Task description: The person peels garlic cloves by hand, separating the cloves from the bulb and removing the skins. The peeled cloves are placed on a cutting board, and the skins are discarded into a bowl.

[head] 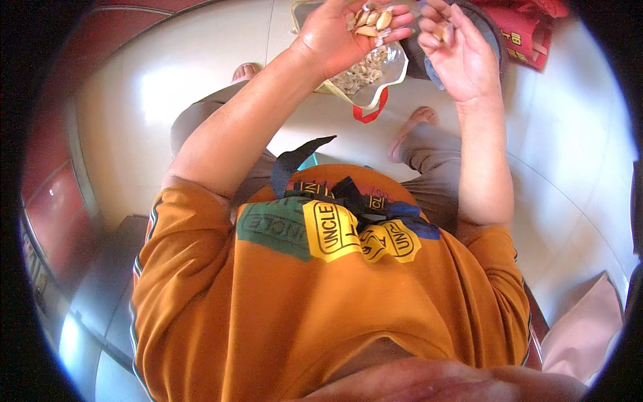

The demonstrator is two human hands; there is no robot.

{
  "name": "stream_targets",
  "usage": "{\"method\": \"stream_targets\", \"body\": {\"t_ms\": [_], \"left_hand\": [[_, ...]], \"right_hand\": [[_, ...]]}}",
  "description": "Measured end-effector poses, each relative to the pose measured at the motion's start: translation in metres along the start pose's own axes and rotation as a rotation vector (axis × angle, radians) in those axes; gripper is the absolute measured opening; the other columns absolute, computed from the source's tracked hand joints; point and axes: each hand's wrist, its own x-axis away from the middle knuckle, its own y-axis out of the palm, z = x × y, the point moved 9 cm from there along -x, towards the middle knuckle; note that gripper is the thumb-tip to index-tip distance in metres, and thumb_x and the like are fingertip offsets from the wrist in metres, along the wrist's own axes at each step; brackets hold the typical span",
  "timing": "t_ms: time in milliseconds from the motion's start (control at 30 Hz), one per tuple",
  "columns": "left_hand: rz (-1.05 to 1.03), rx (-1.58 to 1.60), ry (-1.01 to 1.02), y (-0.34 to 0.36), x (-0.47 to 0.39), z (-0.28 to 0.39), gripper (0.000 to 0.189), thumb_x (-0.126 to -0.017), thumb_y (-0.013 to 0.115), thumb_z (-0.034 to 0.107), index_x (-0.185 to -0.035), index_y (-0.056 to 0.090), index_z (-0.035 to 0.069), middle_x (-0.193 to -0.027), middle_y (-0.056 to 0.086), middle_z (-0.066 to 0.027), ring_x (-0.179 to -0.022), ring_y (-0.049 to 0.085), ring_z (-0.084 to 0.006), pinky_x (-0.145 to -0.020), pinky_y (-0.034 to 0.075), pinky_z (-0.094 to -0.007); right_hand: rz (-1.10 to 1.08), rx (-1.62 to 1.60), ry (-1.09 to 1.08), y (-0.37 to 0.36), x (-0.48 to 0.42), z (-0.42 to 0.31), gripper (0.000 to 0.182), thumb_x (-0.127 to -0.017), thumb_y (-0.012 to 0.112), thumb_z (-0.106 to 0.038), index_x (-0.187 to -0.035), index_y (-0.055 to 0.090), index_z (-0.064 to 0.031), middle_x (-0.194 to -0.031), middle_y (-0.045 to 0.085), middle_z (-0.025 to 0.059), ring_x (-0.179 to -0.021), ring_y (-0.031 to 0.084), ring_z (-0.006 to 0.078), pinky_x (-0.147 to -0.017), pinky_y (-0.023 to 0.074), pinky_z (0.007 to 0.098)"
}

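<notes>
My left hand (pixel 346 42) is palm up and cradles several garlic cloves (pixel 371 21) with bits of papery skin among the fingers. To its right, my right hand (pixel 462 65) has its fingers curled around a small pale garlic piece (pixel 443 34), which is blurred. Under the left hand stands an open clear bag (pixel 397 70) with a pale yellow rim and a red handle (pixel 371 113). Loose garlic skins (pixel 361 73) lie inside it. The left hand and forearm hide part of the bag.
A dark round container (pixel 497 30) stands behind my right hand. Beyond it lies a red bag (pixel 527 35) bearing yellow writing. My bare feet (pixel 414 128) rest on pale floor tiles (pixel 552 125) around the clear bag. Red panels (pixel 50 216) run along the left, and a pink item (pixel 582 331) is at lower right.
</notes>
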Motion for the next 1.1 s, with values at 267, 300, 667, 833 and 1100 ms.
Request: {"method": "stream_targets", "body": {"t_ms": [267, 300, 667, 833, 1100], "left_hand": [[-0.036, -0.035, 0.001, 0.013, 0.001, -0.003, 0.071, -0.107, 0.035, 0.06, -0.139, 0.053, -0.001, -0.135, 0.062, -0.0215, -0.128, 0.058, -0.0349, -0.114, 0.043, -0.0515], [-0.048, -0.043, -0.015, 0.011, 0.0, -0.005, 0.071, -0.107, 0.035, 0.061, -0.139, 0.053, 0.0, -0.133, 0.063, -0.0204, -0.125, 0.061, -0.034, -0.112, 0.045, -0.0509], [0.028, -0.055, -0.074, 0.002, 0.005, -0.009, 0.074, -0.106, 0.038, 0.063, -0.136, 0.057, -0.001, -0.123, 0.068, -0.0151, -0.112, 0.065, -0.0298, -0.102, 0.05, -0.0461], [-0.171, -0.014, -0.165, 0.003, 0.003, -0.011, 0.073, -0.106, 0.038, 0.063, -0.136, 0.059, 0.0, -0.123, 0.068, -0.0137, -0.109, 0.066, -0.0274, -0.099, 0.05, -0.0423], [0.014, -0.07, -0.063, 0.01, 0.004, -0.008, 0.069, -0.107, 0.037, 0.059, -0.134, 0.057, -0.002, -0.122, 0.067, -0.0157, -0.11, 0.064, -0.0281, -0.101, 0.049, -0.0422]], "right_hand": [[0.107, 1.142, -0.283, 0.093, 0.016, -0.027, 0.021, -0.104, 0.062, -0.012, -0.12, 0.067, 0.0003, -0.096, 0.071, 0.0008, -0.062, 0.052, 0.0016, -0.059, 0.0394, 0.0181], [0.071, 1.254, -0.311, 0.097, 0.015, -0.024, 0.02, -0.103, 0.062, -0.011, -0.12, 0.067, -0.0012, -0.097, 0.072, 0.0022, -0.069, 0.058, 0.0046, -0.064, 0.0435, 0.0206], [0.002, 1.791, -0.367, 0.098, 0.003, -0.008, 0.022, -0.099, 0.067, -0.009, -0.12, 0.066, -0.0092, -0.091, 0.075, 0.0103, -0.085, 0.075, 0.0174, -0.076, 0.0559, 0.0303], [-0.045, 1.822, -0.421, 0.104, 0.004, -0.001, 0.022, -0.098, 0.069, -0.012, -0.119, 0.067, -0.009, -0.088, 0.075, 0.0094, -0.083, 0.074, 0.0168, -0.074, 0.0554, 0.0301], [0.012, 0.758, -0.01, 0.066, 0.0, -0.007, 0.027, -0.103, 0.066, -0.02, -0.12, 0.064, 0.0018, -0.077, 0.056, -0.0038, -0.061, 0.047, 0.0016, -0.053, 0.0347, 0.0178]]}}
